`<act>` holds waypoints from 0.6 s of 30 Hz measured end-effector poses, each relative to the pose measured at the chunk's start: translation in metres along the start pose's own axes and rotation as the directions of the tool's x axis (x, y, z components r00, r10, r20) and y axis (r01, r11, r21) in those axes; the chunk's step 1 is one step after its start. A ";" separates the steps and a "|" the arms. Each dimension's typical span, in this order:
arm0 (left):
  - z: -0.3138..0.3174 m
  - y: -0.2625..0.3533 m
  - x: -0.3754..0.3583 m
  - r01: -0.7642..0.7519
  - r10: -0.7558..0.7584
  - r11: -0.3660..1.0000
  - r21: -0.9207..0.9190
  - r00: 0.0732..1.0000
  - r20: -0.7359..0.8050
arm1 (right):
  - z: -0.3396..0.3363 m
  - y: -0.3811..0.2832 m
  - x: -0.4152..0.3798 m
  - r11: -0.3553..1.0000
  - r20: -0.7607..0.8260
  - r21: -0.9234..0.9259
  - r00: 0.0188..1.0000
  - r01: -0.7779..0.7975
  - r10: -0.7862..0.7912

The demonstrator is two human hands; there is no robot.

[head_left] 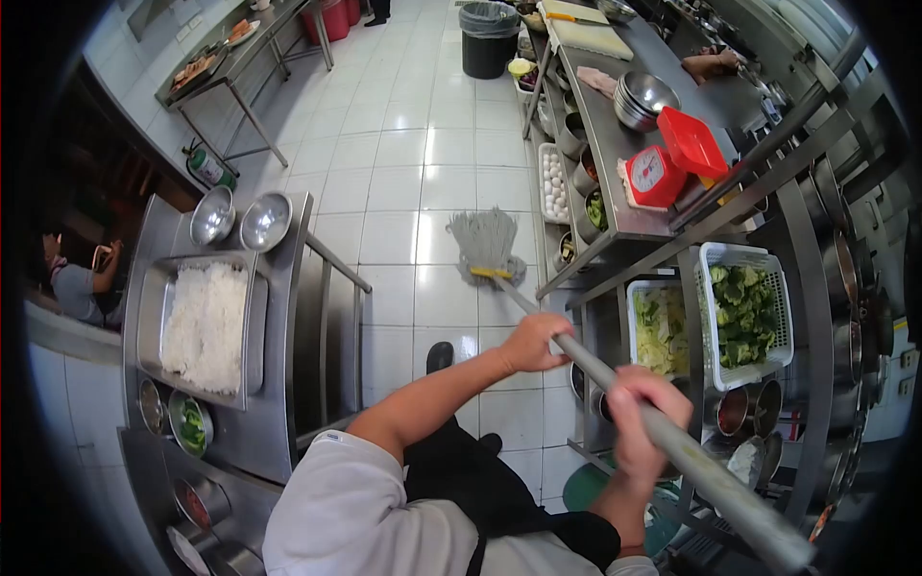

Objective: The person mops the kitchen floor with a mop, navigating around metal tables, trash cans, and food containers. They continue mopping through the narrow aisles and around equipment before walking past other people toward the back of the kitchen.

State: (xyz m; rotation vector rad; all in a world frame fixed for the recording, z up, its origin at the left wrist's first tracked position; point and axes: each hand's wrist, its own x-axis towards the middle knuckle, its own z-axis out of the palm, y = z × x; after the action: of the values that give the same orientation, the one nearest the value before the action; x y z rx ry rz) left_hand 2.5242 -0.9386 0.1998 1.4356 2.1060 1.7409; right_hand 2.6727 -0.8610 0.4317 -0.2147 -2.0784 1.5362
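Hands: two, both closed around one mop handle [600, 372]. The left hand [534, 344] grips the lower position, nearer the mop head [485, 240]; its forearm extends forward and to the right, palm side against the shaft. The right hand [653, 408] grips the upper position, with its forearm rising steeply from the lower edge of the view. The handle runs diagonally, from lower right to upper left.

Mop head: one, grey strands, one yellow clamp [491, 273]. It rests on the tiled floor [389, 278], between the two nearer work areas.

Left tabletop [280, 384]: two empty steel bowls [266, 222] side by side; one rectangular steel tray [257, 336] of white rice.

Right tabletop [615, 134]: one red scale [655, 175]; one stack of steel bowls [636, 110], exact count not distinguishable. One tray of eggs [553, 187] sits below.

Rack, right side: two white baskets [709, 336] of green leaves, side by side.

Shoes: two, black [440, 356], partly visible.
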 end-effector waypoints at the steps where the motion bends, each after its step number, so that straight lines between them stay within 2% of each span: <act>1: 0.011 0.019 -0.004 -0.017 0.020 0.996 -0.082 0.999 0.028 | -0.016 -0.005 -0.006 0.987 0.007 0.081 0.990 0.142 -0.143; 2: 0.023 0.030 -0.011 -0.030 0.040 0.985 -0.169 0.997 0.058 | -0.025 -0.015 -0.011 0.963 0.007 0.183 0.979 0.197 -0.202; 4: 0.046 0.036 -0.024 -0.096 0.100 0.986 -0.137 0.995 0.020 | -0.032 -0.034 -0.017 0.912 -0.017 0.304 0.959 0.273 -0.282; 6: 0.067 0.041 -0.026 -0.201 0.196 0.969 -0.145 0.979 -0.052 | -0.023 -0.038 -0.022 0.923 -0.240 0.265 0.947 0.277 -0.216; 7: 0.070 0.039 -0.023 -0.199 0.193 0.969 -0.146 0.980 -0.055 | -0.020 -0.037 -0.020 0.927 -0.350 0.241 0.917 0.287 -0.193; 11: 0.068 0.008 -0.009 -0.239 0.231 0.965 -0.109 0.969 -0.084 | -0.005 -0.020 -0.008 0.916 -0.215 0.238 0.937 0.324 -0.275; 12: 0.063 -0.005 -0.002 -0.252 0.244 0.962 -0.108 0.967 -0.076 | 0.001 -0.012 -0.004 0.922 -0.181 0.182 0.934 0.340 -0.309; 15: 0.048 -0.061 0.026 -0.261 0.260 0.957 -0.124 0.965 -0.023 | 0.030 0.016 0.014 0.953 -0.227 0.056 0.933 0.298 -0.279; 18: 0.030 -0.117 0.060 -0.228 0.230 0.972 -0.055 0.973 0.032 | 0.061 0.067 0.049 0.906 -0.321 0.096 0.875 0.411 -0.363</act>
State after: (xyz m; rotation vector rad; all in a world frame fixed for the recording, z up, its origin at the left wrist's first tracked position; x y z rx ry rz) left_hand 2.4360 -0.8684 0.1254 1.7431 1.9281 1.8106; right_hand 2.5878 -0.8685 0.3734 0.0348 -1.6314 1.3223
